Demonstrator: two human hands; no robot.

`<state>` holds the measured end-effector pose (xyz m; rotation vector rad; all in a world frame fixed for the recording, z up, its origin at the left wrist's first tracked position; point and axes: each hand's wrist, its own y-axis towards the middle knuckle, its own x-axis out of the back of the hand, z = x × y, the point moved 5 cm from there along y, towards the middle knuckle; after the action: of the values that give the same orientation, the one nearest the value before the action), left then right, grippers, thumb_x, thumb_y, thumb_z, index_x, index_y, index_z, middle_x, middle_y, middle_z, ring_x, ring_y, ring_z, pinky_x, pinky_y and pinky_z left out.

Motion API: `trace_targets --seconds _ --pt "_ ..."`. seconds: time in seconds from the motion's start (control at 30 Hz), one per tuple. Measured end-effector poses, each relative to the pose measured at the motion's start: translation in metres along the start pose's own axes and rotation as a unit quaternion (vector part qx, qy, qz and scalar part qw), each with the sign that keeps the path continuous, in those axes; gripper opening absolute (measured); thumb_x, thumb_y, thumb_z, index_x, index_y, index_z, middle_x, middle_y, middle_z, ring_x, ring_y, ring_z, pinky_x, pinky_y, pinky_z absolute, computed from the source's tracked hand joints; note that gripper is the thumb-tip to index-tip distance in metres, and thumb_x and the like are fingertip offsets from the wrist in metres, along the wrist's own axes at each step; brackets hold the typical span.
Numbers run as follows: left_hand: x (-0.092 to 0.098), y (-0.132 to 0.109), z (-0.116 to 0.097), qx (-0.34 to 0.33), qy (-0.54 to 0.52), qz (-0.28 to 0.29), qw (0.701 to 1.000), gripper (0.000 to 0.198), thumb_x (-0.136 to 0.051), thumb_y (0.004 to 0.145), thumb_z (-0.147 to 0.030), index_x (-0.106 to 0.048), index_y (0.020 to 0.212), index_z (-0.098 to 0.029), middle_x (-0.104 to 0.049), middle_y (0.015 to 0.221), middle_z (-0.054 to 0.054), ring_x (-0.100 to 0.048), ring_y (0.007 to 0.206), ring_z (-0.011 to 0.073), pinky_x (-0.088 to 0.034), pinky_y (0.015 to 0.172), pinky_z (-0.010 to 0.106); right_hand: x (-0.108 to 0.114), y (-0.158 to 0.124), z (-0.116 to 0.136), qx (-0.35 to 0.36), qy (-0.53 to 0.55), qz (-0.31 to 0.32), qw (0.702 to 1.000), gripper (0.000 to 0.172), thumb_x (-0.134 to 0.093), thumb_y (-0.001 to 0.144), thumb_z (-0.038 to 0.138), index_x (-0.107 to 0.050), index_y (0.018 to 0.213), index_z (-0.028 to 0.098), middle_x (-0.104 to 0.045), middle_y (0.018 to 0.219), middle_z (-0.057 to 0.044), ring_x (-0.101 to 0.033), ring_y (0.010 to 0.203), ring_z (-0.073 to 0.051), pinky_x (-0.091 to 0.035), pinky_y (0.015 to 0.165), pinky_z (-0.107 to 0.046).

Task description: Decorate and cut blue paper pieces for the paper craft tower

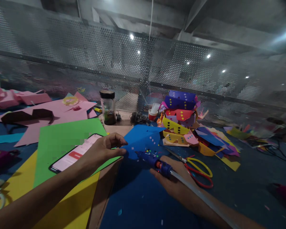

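My left hand [105,148] pinches the near edge of a folded blue paper piece [141,138] dotted with small squares, holding it just above the dark blue table. My right hand [175,179] grips a blue glue gun [154,161] with a clear glue stick [205,198] trailing back over my forearm. The gun's nozzle points at the blue paper's lower edge, close to my left fingertips.
A phone [72,154] lies on a green sheet [62,136] over yellow paper [69,203]. Yellow and red scissors [200,170] lie right of the gun. A stack of folded coloured paper pieces [180,119], a dark-lidded jar [108,106], and pink sheets [50,114] stand farther back.
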<state>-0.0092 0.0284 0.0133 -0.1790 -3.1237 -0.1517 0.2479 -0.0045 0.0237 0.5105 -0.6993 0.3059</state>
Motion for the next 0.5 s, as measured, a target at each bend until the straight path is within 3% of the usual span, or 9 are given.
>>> trace_targets --seconds 0.5 --pt "-0.0005 -0.0013 -0.0039 -0.003 0.016 0.0 1.0 0.033 -0.092 0.069 -0.03 -0.069 0.09 -0.019 -0.069 0.092 0.002 -0.064 0.085 0.0165 -0.053 0.076 0.029 -0.0026 -0.0005 -0.0034 -0.004 0.018 0.004 1.0 0.022 -0.064 0.093 0.031 -0.051 0.077 0.023 -0.053 0.071 0.003 -0.05 0.064 -0.014 -0.036 0.055 -0.024"
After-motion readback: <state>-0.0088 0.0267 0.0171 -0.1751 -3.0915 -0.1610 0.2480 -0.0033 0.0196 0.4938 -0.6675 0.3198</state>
